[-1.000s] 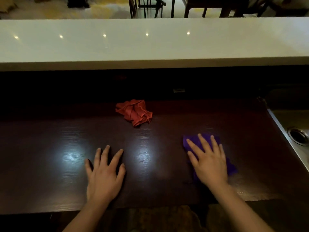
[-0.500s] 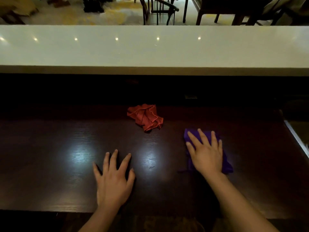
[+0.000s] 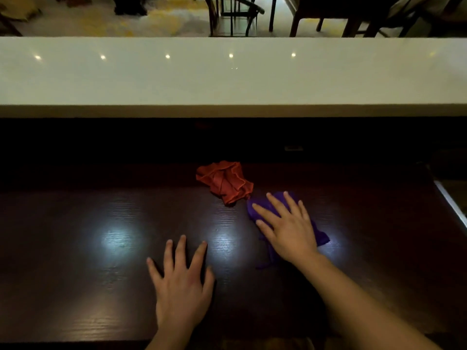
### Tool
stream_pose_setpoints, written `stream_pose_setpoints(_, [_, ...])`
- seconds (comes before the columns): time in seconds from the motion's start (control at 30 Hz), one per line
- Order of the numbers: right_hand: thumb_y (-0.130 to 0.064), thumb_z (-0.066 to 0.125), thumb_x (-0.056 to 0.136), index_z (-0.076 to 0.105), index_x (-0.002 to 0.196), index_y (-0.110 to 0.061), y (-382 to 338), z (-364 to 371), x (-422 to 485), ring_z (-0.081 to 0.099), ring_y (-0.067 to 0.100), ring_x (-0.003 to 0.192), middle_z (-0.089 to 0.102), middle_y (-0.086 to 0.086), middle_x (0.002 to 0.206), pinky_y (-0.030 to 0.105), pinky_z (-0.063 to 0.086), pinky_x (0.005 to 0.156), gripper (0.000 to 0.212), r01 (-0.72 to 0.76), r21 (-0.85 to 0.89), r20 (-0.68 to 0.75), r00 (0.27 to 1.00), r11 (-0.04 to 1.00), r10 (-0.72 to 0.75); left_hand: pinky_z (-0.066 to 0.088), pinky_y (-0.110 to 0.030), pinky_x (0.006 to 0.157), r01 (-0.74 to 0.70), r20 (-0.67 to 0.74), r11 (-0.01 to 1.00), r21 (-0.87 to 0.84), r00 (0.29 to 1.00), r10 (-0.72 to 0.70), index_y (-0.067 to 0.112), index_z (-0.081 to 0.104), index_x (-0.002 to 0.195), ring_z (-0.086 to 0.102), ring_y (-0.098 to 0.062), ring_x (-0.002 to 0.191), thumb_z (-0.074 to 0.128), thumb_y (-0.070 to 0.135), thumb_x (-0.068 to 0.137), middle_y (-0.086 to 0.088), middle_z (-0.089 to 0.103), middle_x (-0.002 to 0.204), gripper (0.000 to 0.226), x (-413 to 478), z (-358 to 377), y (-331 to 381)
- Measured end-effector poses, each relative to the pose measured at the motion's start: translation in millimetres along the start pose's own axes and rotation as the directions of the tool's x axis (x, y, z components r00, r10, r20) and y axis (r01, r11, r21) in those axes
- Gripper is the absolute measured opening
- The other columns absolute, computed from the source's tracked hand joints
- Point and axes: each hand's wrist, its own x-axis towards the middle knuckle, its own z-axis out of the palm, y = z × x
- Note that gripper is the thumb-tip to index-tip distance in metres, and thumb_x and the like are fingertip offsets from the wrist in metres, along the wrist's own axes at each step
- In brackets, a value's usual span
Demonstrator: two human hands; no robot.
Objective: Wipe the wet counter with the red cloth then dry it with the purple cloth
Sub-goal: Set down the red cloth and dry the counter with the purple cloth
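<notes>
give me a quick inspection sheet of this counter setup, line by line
surface: dark wood counter, glossy, two light glares; wetness cannot be told
job's things: red cloth crumpled at the back, not held; purple cloth flat under the right hand, its far edge close to the red cloth
clutter: nothing seen
grip: left hand flat, fingers spread on bare wood; right hand pressing flat on the purple cloth
cables: nothing seen
surroundings: white raised ledge behind, chairs beyond, pale metal rim at the right edge
</notes>
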Motion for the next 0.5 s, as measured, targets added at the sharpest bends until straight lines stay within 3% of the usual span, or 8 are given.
stream_pose_setpoints(0.07, [-0.061, 0.034, 0.095, 0.037, 0.142, -0.052, -17.7, 1.5, 2.9, 0.012, 0.032, 0.150, 0.027, -0.009, 0.161, 0.056, 0.012, 0.119, 0.048, -0.156, 0.056, -0.025, 0.987, 0.986, 0.158, 0.020, -0.076, 0.103, -0.015, 0.012, 1.000, -0.001, 1.000, 0.015, 0.035, 0.054, 0.134, 0.032, -0.039, 0.140, 0.040, 0.049, 0.081, -0.017, 0.045, 0.146, 0.057, 0.2, -1.0, 0.8])
stream_pose_setpoints(0.1, [-0.061, 0.035, 0.095, 0.039, 0.142, -0.052, -28.8, 5.8, -4.9, 0.014, 0.036, 0.150, 0.029, -0.007, 0.160, 0.058, 0.014, 0.118, 0.047, -0.161, 0.061, -0.039, 0.986, 0.985, 0.164, 0.020, -0.077, 0.102, -0.049, 0.018, 0.999, -0.001, 0.999, 0.049, 0.037, 0.052, 0.135, 0.031, -0.038, 0.140, 0.040, 0.050, 0.080, -0.017, 0.044, 0.147, 0.057, 0.0, -1.5, 1.2])
stream_pose_setpoints(0.23, [-0.063, 0.031, 0.097, 0.032, 0.142, -0.056, -20.0, 18.9, -61.2, 0.021, 0.035, 0.148, 0.031, -0.009, 0.159, 0.057, 0.021, 0.116, 0.045, 0.235, -0.038, -0.015, 0.972, 0.971, -0.236, 0.020, -0.078, 0.102, -0.202, 0.042, 0.979, 0.024, 0.979, 0.201, 0.042, 0.046, 0.139, 0.027, -0.037, 0.143, 0.043, 0.051, 0.081, -0.011, 0.038, 0.153, 0.058, -0.4, -2.5, 2.8])
stream_pose_setpoints(0.3, [-0.065, 0.030, 0.097, 0.026, 0.144, -0.059, 21.9, 12.2, -70.3, 0.023, 0.029, 0.148, 0.030, -0.010, 0.159, 0.054, 0.023, 0.117, 0.048, 0.300, -0.079, 0.026, 0.954, 0.951, -0.299, 0.020, -0.078, 0.102, -0.184, 0.042, 0.982, 0.027, 0.982, 0.183, 0.043, 0.045, 0.139, 0.027, -0.037, 0.143, 0.043, 0.053, 0.081, -0.011, 0.038, 0.153, 0.059, 1.0, -3.2, 2.4])
stream_pose_setpoints(0.37, [-0.065, 0.028, 0.095, 0.027, 0.143, -0.059, 55.9, -1.8, -70.3, 0.023, 0.028, 0.148, 0.031, -0.009, 0.159, 0.052, 0.023, 0.118, 0.049, 0.121, -0.090, 0.024, 0.993, 0.989, -0.120, 0.020, -0.076, 0.104, -0.163, 0.058, 0.986, 0.028, 0.985, 0.161, 0.043, 0.043, 0.140, 0.025, -0.036, 0.144, 0.041, 0.054, 0.082, -0.012, 0.037, 0.154, 0.060, 0.1, -4.7, 2.2])
stream_pose_setpoints(0.43, [-0.063, 0.028, 0.092, 0.040, 0.140, -0.053, 56.1, -9.8, -66.0, 0.026, 0.032, 0.147, 0.037, -0.005, 0.156, 0.053, 0.024, 0.117, 0.051, -0.100, -0.006, -0.006, 0.995, 0.995, 0.100, 0.019, -0.075, 0.105, -0.131, 0.047, 0.991, 0.018, 0.990, 0.130, 0.043, 0.041, 0.142, 0.022, -0.036, 0.145, 0.040, 0.055, 0.083, -0.012, 0.036, 0.155, 0.060, -0.5, -5.8, 2.7])
stream_pose_setpoints(0.5, [-0.059, 0.034, 0.091, 0.050, 0.137, -0.046, 24.4, -3.5, -67.6, 0.033, 0.039, 0.142, 0.045, 0.000, 0.152, 0.057, 0.029, 0.114, 0.050, -0.127, 0.040, -0.032, 0.991, 0.991, 0.129, 0.019, -0.074, 0.106, -0.096, 0.044, 0.995, 0.012, 0.994, 0.095, 0.042, 0.041, 0.142, 0.022, -0.036, 0.145, 0.039, 0.055, 0.084, -0.013, 0.035, 0.154, 0.060, -1.8, -5.1, 4.7])
